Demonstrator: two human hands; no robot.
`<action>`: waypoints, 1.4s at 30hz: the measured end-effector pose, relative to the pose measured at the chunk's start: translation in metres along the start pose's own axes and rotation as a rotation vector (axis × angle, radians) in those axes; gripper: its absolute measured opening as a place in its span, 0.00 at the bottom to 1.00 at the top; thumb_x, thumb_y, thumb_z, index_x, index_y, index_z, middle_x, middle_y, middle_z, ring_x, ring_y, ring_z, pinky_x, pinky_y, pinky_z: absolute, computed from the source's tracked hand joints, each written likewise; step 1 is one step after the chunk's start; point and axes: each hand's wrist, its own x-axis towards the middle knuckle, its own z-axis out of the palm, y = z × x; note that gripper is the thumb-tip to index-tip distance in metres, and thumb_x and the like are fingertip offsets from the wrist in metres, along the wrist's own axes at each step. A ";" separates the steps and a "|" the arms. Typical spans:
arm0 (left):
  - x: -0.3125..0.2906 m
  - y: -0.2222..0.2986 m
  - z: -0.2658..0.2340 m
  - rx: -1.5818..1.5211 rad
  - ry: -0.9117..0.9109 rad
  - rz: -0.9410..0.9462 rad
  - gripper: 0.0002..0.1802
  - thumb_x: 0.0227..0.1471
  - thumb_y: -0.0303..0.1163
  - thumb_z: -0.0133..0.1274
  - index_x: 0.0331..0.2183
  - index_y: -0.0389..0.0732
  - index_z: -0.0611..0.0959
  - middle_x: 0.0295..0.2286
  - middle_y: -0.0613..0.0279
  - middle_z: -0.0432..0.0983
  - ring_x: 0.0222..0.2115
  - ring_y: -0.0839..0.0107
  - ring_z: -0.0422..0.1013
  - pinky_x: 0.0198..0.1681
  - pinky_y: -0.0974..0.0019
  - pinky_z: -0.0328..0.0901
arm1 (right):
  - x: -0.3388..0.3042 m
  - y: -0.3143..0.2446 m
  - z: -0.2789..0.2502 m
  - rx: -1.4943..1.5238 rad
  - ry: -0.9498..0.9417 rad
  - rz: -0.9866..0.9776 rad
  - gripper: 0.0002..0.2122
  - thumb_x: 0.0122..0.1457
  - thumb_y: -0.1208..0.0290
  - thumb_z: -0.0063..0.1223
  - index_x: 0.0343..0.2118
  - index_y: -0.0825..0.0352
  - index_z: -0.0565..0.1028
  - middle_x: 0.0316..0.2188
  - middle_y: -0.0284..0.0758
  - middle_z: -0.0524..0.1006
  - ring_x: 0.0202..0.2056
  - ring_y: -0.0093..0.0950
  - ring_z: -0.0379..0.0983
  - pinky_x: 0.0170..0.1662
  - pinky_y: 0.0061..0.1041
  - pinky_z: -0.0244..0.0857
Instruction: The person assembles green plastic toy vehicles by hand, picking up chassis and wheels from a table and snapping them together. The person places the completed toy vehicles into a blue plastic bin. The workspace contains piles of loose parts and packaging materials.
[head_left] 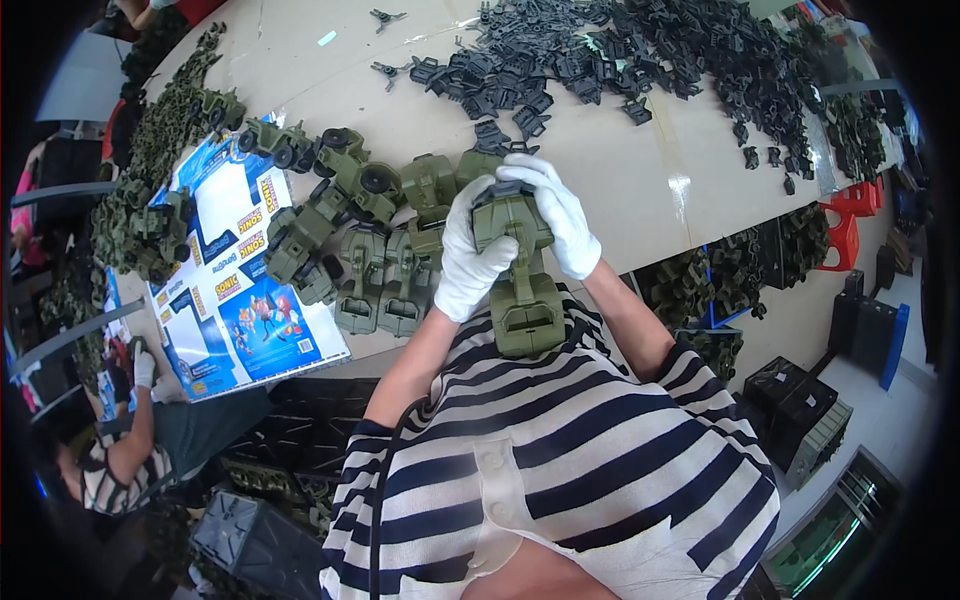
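Observation:
Close to my body I hold an olive-green toy vehicle [527, 285] between both white-gloved hands. My left hand [467, 258] wraps its left side, the thumb lying across the green body. My right hand [562, 216] covers the right side and far end, fingers bent over a small dark part [513, 188] there. My fingers partly hide that dark part, and I cannot tell how it is joined. Just left of my left hand, similar green toy vehicles [362, 275] sit side by side at the table's near edge.
Loose black plastic parts [560, 50] are heaped along the table's far side. Several wheeled green toys [350, 170] stand at left, by a blue-and-white printed sheet [270, 310]. A co-worker's gloved hand [143, 366] shows at far left. Red plastic stools [850, 220] and dark crates [795, 400] stand right.

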 end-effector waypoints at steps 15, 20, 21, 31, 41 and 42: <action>0.020 0.043 -0.042 0.699 0.189 0.366 0.28 0.47 0.39 0.62 0.48 0.35 0.75 0.42 0.54 0.73 0.43 0.61 0.71 0.50 0.61 0.66 | 0.036 0.002 0.031 0.125 -0.029 0.039 0.19 0.67 0.56 0.43 0.48 0.68 0.75 0.45 0.36 0.77 0.48 0.28 0.72 0.54 0.29 0.64; 0.035 0.069 -0.148 0.711 0.626 0.199 0.23 0.62 0.38 0.49 0.55 0.35 0.71 0.50 0.50 0.71 0.51 0.62 0.68 0.57 0.61 0.61 | 0.060 0.102 -0.027 -0.549 0.218 0.554 0.15 0.59 0.57 0.55 0.40 0.63 0.80 0.41 0.47 0.79 0.45 0.43 0.75 0.49 0.36 0.69; 0.035 0.061 -0.173 0.708 0.697 0.187 0.23 0.63 0.38 0.48 0.55 0.35 0.71 0.51 0.50 0.72 0.52 0.62 0.68 0.57 0.61 0.61 | 0.059 0.108 -0.029 -0.699 0.141 0.510 0.16 0.57 0.57 0.57 0.42 0.64 0.80 0.42 0.47 0.79 0.46 0.44 0.75 0.49 0.38 0.69; 0.073 0.114 -0.316 1.305 0.627 0.244 0.21 0.51 0.33 0.60 0.45 0.35 0.77 0.43 0.48 0.76 0.45 0.53 0.72 0.53 0.57 0.65 | 0.039 0.171 -0.031 -0.769 0.128 0.627 0.19 0.51 0.73 0.65 0.47 0.70 0.76 0.39 0.41 0.81 0.38 0.29 0.78 0.43 0.27 0.71; 0.101 0.207 -0.610 1.658 0.961 -0.158 0.60 0.31 0.54 0.71 0.61 0.39 0.62 0.55 0.44 0.65 0.56 0.50 0.64 0.58 0.56 0.63 | -0.026 0.176 -0.025 -0.646 0.389 0.829 0.10 0.59 0.72 0.59 0.43 0.66 0.78 0.26 0.27 0.78 0.21 0.15 0.65 0.25 0.20 0.62; 0.106 0.206 -0.617 1.633 0.905 -0.307 0.56 0.32 0.53 0.71 0.60 0.41 0.65 0.53 0.46 0.68 0.55 0.52 0.67 0.57 0.57 0.64 | -0.025 0.168 -0.018 -0.633 0.408 0.856 0.10 0.59 0.72 0.59 0.43 0.65 0.78 0.25 0.27 0.77 0.20 0.15 0.64 0.23 0.20 0.61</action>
